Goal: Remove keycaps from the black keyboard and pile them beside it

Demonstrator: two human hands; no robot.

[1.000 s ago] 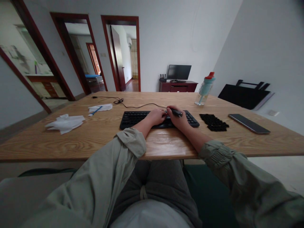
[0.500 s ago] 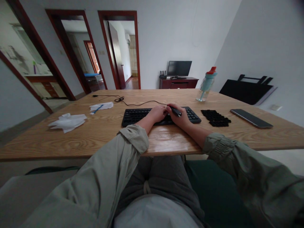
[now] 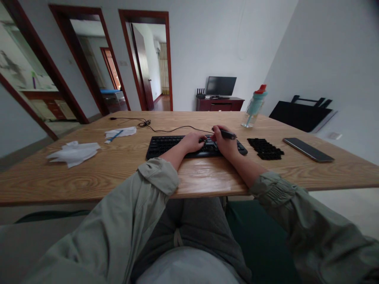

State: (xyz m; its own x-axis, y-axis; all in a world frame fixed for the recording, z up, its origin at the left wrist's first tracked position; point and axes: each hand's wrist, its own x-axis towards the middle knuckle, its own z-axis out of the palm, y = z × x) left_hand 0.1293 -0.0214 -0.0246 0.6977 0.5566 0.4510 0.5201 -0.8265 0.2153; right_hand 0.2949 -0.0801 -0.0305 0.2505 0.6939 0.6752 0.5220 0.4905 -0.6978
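Observation:
A black keyboard [image 3: 166,146] lies across the table in front of me. My left hand [image 3: 193,142] rests over its middle, fingers stretched toward the keys and apart from the right hand. My right hand [image 3: 225,142] is closed around a black pen-shaped tool [image 3: 227,134], above the right part of the keyboard. The tool's thicker end points right; its other end shows near my fingertips. Between the hands, a patch of the keyboard [image 3: 210,143] looks lighter than the keys around it. My palms hide other keys.
Right of the keyboard lie rows of small black pieces [image 3: 265,148], apparently keycaps, and a dark phone [image 3: 308,149]. A bottle with a red lid [image 3: 255,105] stands behind. At left are white tissues [image 3: 74,153], a blue brush-like stick [image 3: 114,136] and a black cable [image 3: 171,130].
My hands have moved apart; the right one has shifted rightward with the tool, which has turned flatter. The left hand has flattened over the keys. The view has shifted slightly.

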